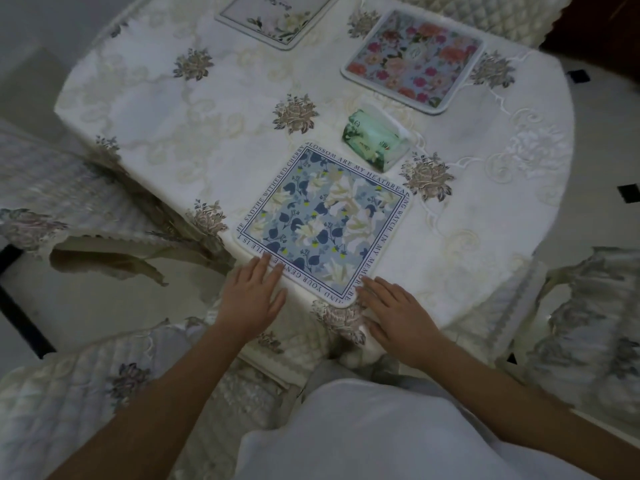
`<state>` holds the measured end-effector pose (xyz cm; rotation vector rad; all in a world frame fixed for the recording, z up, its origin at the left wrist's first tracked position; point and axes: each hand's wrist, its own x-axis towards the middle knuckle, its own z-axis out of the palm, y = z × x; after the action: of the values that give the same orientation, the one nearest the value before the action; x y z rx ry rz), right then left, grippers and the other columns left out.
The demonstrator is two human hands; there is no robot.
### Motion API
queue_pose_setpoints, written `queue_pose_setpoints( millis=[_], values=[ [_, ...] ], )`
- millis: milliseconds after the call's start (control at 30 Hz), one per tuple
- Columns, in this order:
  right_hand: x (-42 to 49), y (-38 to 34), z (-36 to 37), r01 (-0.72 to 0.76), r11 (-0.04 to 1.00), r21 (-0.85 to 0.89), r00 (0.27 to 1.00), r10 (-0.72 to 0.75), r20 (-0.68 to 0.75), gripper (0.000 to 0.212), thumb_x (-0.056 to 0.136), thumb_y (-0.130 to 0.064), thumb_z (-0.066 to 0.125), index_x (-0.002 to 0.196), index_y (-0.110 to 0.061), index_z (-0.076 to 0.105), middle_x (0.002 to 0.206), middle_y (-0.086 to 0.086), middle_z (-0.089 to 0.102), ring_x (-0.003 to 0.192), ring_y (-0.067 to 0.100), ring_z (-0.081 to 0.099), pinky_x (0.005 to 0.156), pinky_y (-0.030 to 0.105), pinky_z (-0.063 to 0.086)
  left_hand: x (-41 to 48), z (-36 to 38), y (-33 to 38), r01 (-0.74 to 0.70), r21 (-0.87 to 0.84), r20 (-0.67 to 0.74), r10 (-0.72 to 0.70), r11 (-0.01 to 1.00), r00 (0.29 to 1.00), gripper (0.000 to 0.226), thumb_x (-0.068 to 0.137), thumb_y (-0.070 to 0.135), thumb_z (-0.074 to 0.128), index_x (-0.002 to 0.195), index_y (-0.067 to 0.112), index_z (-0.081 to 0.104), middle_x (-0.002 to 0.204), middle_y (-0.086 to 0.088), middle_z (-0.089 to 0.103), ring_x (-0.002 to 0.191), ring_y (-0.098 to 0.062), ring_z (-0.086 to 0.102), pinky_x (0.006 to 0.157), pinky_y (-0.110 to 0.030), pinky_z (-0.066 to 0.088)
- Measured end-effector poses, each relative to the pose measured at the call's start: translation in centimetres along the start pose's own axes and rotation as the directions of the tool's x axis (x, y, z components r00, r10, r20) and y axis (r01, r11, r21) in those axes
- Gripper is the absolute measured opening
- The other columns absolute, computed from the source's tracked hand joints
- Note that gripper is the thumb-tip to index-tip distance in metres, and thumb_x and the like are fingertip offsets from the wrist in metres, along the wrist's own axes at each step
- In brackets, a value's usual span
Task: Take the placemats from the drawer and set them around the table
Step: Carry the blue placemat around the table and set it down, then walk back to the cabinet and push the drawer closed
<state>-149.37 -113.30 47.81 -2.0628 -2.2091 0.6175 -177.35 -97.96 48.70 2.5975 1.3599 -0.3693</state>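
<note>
A square blue-and-white floral placemat (pixel 323 223) with lettering round its border lies flat at the near edge of the round table (pixel 145 109). My left hand (pixel 254 296) rests flat, fingers spread, with its fingertips on the mat's near-left edge. My right hand (pixel 394 315) lies flat at the mat's near corner, fingertips touching it. A pink-flowered placemat (pixel 414 60) sits at the far right. A white placemat with a flower sprig (pixel 273 17) lies at the far edge, partly cut off.
A green tissue pack (pixel 375 140) lies between the blue and pink mats. Chairs with quilted cream covers stand at the left (pixel 52 199), near left (pixel 86 386), right (pixel 595 327) and far side (pixel 485 12). The embroidered tablecloth hangs over the edge.
</note>
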Motion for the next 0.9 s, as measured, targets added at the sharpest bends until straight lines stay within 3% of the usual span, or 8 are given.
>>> queue_pose_setpoints(
  millis=[67,133,200,300,467,667,900],
  values=[
    [-0.7,0.3,-0.3,-0.036,0.999,0.009,0.999,0.035,0.013,0.058,0.094,-0.044,0.037,0.146,-0.019,0.040,0.156,0.003,0.035,0.143,0.024,0.033,0.115,0.042,0.030,-0.1,-0.5,1.9,0.072,0.017,0.039,-0.073,0.997,0.997,0.076,0.094,0.061,0.010,0.151,0.021,0.040,0.159,-0.009,0.033,0.146,-0.030,0.031,0.117,-0.051,0.027],
    [-1.3,0.5,-0.6,-0.066,0.998,0.016,0.998,0.066,0.024,0.062,0.089,-0.044,0.032,0.144,-0.017,0.043,0.155,0.005,0.037,0.142,0.026,0.035,0.114,0.043,0.031,-0.5,-1.3,3.9,0.085,0.018,0.013,-0.085,0.996,0.996,0.073,0.094,0.059,0.014,0.143,0.020,0.051,0.152,-0.010,0.045,0.139,-0.030,0.042,0.112,-0.051,0.034],
    [-2.3,0.9,-0.8,-0.107,0.994,0.033,0.994,0.106,0.013,0.065,0.086,-0.045,0.030,0.143,-0.017,0.046,0.154,0.005,0.038,0.141,0.026,0.036,0.113,0.042,0.030,-1.5,-1.6,6.1,0.029,0.001,-0.052,-0.029,1.000,0.998,0.061,0.096,0.053,0.026,0.128,0.016,0.064,0.135,-0.011,0.061,0.123,-0.030,0.057,0.100,-0.049,0.045],
    [-4.7,2.0,-0.9,-0.174,0.984,0.046,0.984,0.175,-0.017,0.060,0.084,-0.042,0.035,0.134,-0.015,0.055,0.146,0.007,0.049,0.133,0.027,0.047,0.106,0.043,0.040,-3.3,-2.1,9.2,-0.041,-0.012,-0.141,0.039,0.999,0.989,0.049,0.096,0.045,0.038,0.118,0.014,0.069,0.122,-0.008,0.068,0.109,-0.029,0.063,0.089,-0.045,0.050],
    [-9.7,3.6,-2.1,-0.302,0.948,0.098,0.943,0.312,-0.111,0.056,0.088,-0.040,0.033,0.129,-0.013,0.059,0.135,0.009,0.059,0.122,0.027,0.056,0.101,0.042,0.045,-3.7,-3.7,14.0,-0.147,-0.011,-0.184,0.143,0.989,0.972,0.044,0.094,0.045,0.043,0.119,0.019,0.068,0.121,-0.006,0.068,0.111,-0.027,0.062,0.092,-0.042,0.048],
    [-16.0,3.6,-4.9,-0.491,0.842,0.222,0.767,0.539,-0.349,0.045,0.092,-0.034,0.047,0.131,-0.014,0.058,0.130,0.004,0.060,0.116,0.024,0.055,0.099,0.038,0.045,-2.1,-6.0,19.6,-0.351,-0.009,-0.201,0.342,0.936,0.918,0.051,0.095,0.048,0.037,0.119,0.018,0.070,0.122,-0.008,0.069,0.109,-0.030,0.066,0.091,-0.047,0.052],
    [-25.1,1.0,-5.5,-0.753,0.598,0.275,0.458,0.777,-0.432,0.047,0.093,-0.037,0.042,0.131,-0.015,0.058,0.132,0.003,0.059,0.122,0.023,0.051,0.104,0.039,0.040,-0.2,-7.4,28.2,-0.722,0.031,-0.237,0.707,0.691,0.666,0.050,0.096,0.047,0.037,0.121,0.016,0.068,0.123,-0.006,0.067,0.109,-0.028,0.063,0.093,-0.044,0.047]
  ],
)
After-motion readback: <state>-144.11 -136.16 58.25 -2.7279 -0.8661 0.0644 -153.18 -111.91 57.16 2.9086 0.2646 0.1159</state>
